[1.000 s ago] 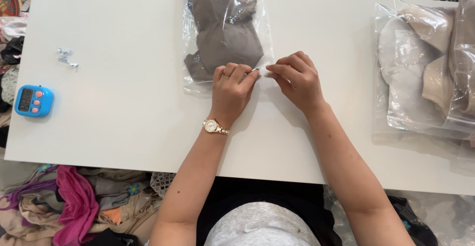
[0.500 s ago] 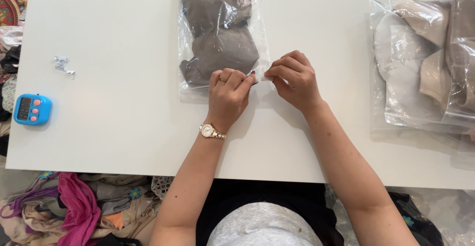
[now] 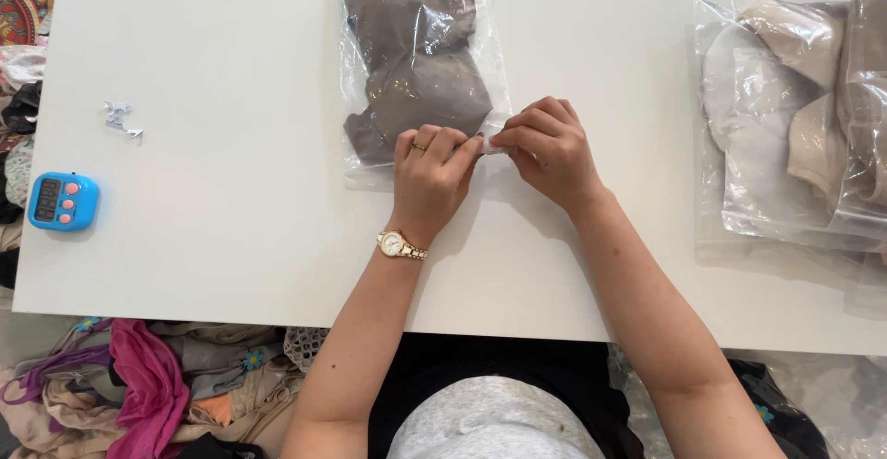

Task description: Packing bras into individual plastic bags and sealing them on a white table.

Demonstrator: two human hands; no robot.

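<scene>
A clear plastic bag (image 3: 420,62) with a grey-brown garment inside lies on the white table (image 3: 231,219), its open end toward me. My left hand (image 3: 430,177), with a ring and a gold watch, presses down on the bag's near right corner, fingers curled. My right hand (image 3: 547,152) pinches the bag's edge strip just right of that corner. The fingertips of both hands nearly touch at the bag's edge.
Several clear bags of beige and white garments (image 3: 795,117) are stacked at the table's right. A blue timer (image 3: 62,200) and a small crumpled strip (image 3: 121,119) lie at the left. A heap of clothes (image 3: 139,385) sits on the floor below the near edge.
Both hands stay at the bag's corner; my fingers have shifted slightly along the edge strip. The view has wobbled a little.
</scene>
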